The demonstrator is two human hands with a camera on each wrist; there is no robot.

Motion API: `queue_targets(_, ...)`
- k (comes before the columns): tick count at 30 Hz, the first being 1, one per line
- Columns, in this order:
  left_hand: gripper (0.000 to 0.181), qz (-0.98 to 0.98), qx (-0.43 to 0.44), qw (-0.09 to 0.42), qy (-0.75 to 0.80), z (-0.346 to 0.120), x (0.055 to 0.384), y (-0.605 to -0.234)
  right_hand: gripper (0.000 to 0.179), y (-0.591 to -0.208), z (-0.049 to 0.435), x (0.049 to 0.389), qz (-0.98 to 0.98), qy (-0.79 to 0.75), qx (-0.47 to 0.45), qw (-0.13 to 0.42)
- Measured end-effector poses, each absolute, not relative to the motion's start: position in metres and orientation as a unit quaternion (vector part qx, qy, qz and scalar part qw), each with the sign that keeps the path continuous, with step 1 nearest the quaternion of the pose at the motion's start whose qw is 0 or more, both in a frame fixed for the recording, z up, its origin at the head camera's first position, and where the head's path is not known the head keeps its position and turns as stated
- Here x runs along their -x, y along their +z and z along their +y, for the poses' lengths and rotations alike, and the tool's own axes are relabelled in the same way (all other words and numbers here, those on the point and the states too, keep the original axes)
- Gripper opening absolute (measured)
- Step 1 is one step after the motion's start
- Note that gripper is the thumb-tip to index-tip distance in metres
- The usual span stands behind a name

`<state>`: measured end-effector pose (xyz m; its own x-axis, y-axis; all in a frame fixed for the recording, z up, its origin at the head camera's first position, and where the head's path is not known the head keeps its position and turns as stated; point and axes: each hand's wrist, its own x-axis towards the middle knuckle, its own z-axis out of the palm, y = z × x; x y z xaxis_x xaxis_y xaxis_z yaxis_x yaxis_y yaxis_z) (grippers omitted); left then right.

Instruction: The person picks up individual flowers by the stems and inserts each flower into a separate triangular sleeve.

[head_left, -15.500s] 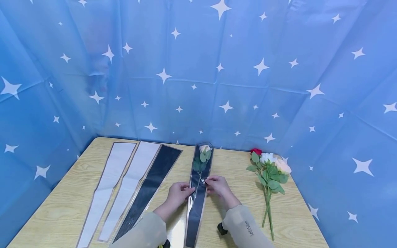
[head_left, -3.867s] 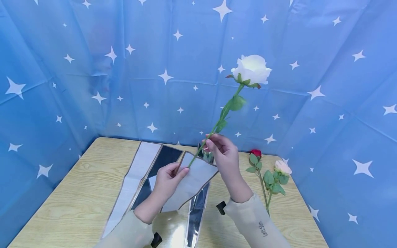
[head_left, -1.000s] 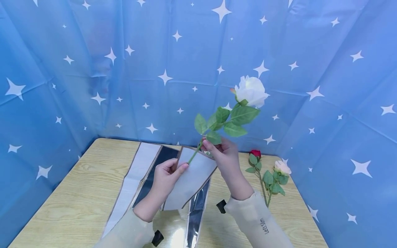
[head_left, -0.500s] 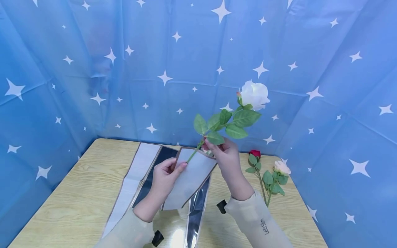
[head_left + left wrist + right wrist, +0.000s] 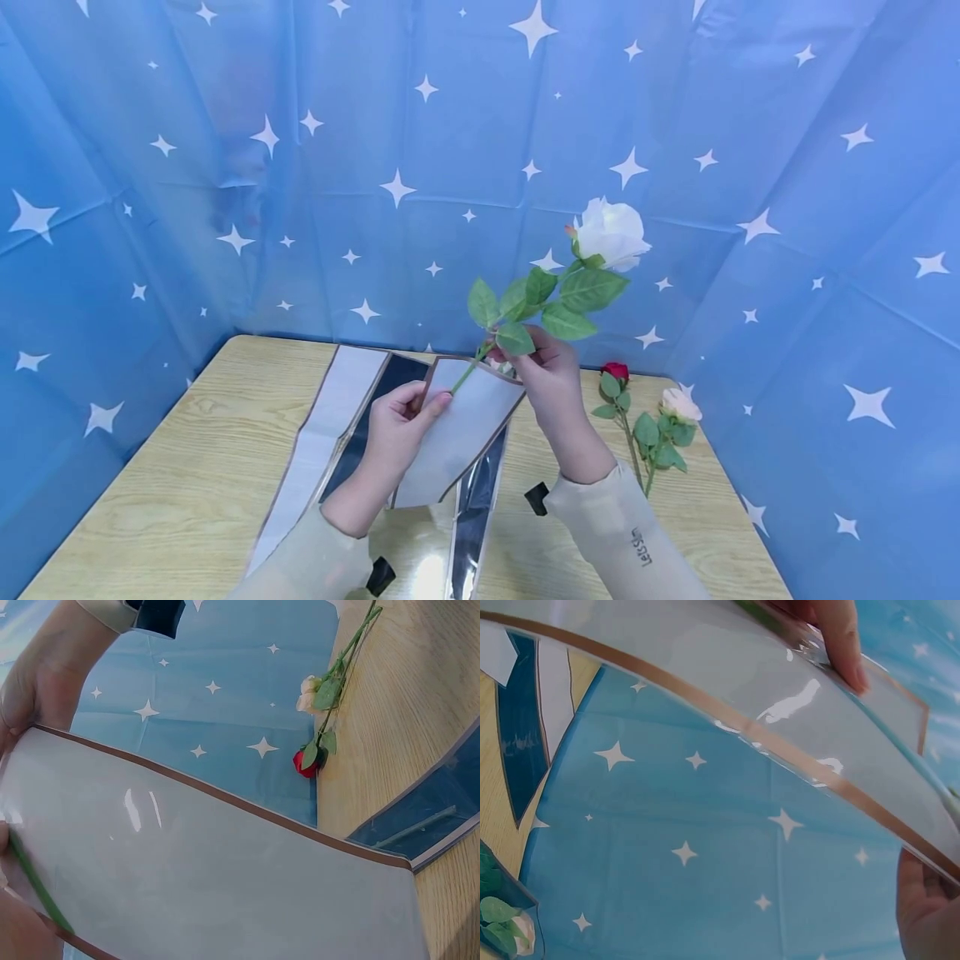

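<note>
My left hand [image 5: 397,433] grips a white flower sleeve [image 5: 465,437] with a brown border, held tilted above the table. Its thumb lies over the lower stem of a white artificial rose [image 5: 611,235]. Just below the leaves, my right hand [image 5: 557,392] pinches that stem near the sleeve's wide top edge. The bloom leans up and right, above the hand. From the left wrist, the glossy sleeve [image 5: 225,855] fills much of the view, with a green stem [image 5: 39,881] at its left side. The stem's lower end is hidden in the head view.
On the table [image 5: 165,467] lie a flat white sleeve [image 5: 330,408] and a black one [image 5: 360,442]. A black sleeve [image 5: 477,508] holding a pale rose is partly covered by the raised sleeve. A red rose [image 5: 617,372] and a pale pink rose [image 5: 681,405] lie to the right.
Since the earliest frame, the white sleeve has left the table's left side and the white rose has left the bunch. The rose has since lowered and turned; the last second shows little movement.
</note>
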<state>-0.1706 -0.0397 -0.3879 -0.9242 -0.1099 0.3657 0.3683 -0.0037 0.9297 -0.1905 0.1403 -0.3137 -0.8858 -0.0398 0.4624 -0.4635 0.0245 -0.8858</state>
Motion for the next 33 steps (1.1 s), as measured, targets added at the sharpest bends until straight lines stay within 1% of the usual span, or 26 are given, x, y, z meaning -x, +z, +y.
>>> queue_targets(3,0.008,-0.687,0.096,0.16,-0.702,-0.039,0.164,-0.376,0.025,-0.315,0.139,0.19,-0.699,0.678,-0.18,0.143)
queue_targets(7,0.008,-0.694,0.104,0.157,-0.695,-0.038,0.154,-0.36,0.027,-0.315,0.137,0.189,-0.695,0.686,-0.185,0.11)
queue_targets(10,0.007,-0.699,0.101,0.156,-0.691,-0.038,0.152,-0.358,0.027,-0.315,0.136,0.189,-0.699,0.682,-0.189,0.1)
queue_targets(15,0.007,-0.695,0.101,0.165,-0.692,-0.038,0.16,-0.371,0.025,-0.316,0.138,0.191,-0.724,0.658,-0.173,0.118)
queue_targets(19,0.007,-0.688,0.103,0.177,-0.696,-0.038,0.169,-0.386,0.022,-0.316,0.14,0.192,-0.709,0.677,-0.154,0.126)
queue_targets(24,0.009,-0.681,0.106,0.181,-0.701,-0.038,0.172,-0.392,0.014,-0.314,0.138,0.192,-0.682,0.7,-0.155,0.143)
queue_targets(27,0.01,-0.682,0.103,0.179,-0.701,-0.038,0.172,-0.392,0.012,-0.313,0.137,0.192,-0.671,0.71,-0.162,0.141)
queue_targets(33,0.009,-0.687,0.104,0.187,-0.695,-0.04,0.172,-0.391,0.018,-0.313,0.136,0.192,-0.665,0.719,-0.167,0.115)
